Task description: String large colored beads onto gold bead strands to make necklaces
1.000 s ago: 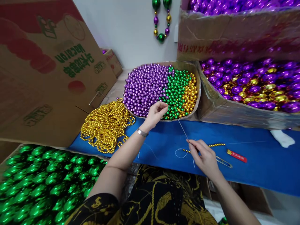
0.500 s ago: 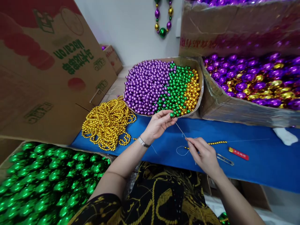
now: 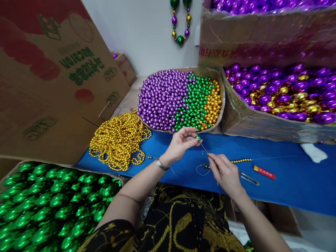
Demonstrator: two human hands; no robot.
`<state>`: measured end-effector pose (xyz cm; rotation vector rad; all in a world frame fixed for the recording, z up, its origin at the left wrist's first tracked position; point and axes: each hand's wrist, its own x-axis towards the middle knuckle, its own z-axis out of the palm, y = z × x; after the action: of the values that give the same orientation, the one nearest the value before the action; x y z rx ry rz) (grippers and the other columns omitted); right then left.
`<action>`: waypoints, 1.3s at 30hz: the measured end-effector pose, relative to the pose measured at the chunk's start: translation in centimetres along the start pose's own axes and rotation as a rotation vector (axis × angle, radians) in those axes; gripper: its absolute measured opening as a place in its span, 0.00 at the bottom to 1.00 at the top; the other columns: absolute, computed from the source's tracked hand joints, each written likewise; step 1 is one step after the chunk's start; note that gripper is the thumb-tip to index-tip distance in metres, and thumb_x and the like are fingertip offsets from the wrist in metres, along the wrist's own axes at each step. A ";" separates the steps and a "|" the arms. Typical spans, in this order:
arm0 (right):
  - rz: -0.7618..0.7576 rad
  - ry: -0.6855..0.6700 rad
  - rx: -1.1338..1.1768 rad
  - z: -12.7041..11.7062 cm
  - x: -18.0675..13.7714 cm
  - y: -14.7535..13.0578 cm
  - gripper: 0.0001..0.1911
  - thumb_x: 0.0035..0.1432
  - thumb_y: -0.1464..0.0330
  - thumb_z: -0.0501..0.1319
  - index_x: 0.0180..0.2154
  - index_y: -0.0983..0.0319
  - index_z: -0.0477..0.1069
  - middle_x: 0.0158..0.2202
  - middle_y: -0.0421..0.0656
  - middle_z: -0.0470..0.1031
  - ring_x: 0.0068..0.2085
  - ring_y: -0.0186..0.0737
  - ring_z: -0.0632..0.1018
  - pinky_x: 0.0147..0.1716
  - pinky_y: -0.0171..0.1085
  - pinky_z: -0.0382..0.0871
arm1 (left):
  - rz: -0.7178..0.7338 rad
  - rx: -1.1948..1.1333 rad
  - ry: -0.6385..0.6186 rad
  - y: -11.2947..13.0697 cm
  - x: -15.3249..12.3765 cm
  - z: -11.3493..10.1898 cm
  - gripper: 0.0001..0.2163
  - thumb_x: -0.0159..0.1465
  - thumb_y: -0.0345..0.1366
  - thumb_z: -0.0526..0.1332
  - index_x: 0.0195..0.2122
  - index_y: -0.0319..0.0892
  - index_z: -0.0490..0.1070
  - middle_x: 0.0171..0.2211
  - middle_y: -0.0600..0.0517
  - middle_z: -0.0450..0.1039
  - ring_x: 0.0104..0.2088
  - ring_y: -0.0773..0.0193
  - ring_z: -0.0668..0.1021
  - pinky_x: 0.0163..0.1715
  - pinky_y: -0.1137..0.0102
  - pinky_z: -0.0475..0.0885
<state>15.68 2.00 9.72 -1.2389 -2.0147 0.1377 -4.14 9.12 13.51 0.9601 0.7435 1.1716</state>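
My left hand [image 3: 182, 144] pinches a small shiny green bead [image 3: 198, 138] between thumb and fingers, just off the front rim of the bead box. My right hand [image 3: 225, 171] grips a long thin needle [image 3: 204, 147], whose tip reaches the bead; whether it is through the hole I cannot tell. Pale thread [image 3: 202, 173] loops on the blue cloth beside my right hand. Behind my hands stands the cardboard box [image 3: 222, 111] of loose purple beads [image 3: 162, 99], green beads [image 3: 197, 96] and gold beads [image 3: 214, 101].
Gold bead strands [image 3: 119, 140] lie on the blue cloth [image 3: 294, 185] at left. At right are a short gold strand [image 3: 241, 161], thread snips [image 3: 249, 179], a red-and-yellow box cutter [image 3: 264, 172] and a white cloth [image 3: 313, 152]. Large green baubles [image 3: 60, 199] and purple baubles [image 3: 275, 85] fill neighbouring boxes.
My left hand has drawn slightly back from the box toward me and to the right, with the green bead now showing more at the needle tip. My right hand has barely shifted.
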 end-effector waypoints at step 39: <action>0.004 0.163 0.119 -1.1 -1.5 1.3 0.08 0.65 0.73 0.57 0.44 0.61 0.71 0.36 0.44 0.75 0.36 0.34 0.78 0.37 0.30 0.74 | -0.073 -0.133 -0.003 1.2 2.7 1.7 0.23 0.54 0.40 0.73 0.49 0.38 0.73 0.34 0.50 0.76 0.30 0.68 0.79 0.29 0.76 0.71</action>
<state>17.69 1.15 9.07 -1.1421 -1.8372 0.1508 -2.53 11.47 15.36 0.8174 0.6835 1.1414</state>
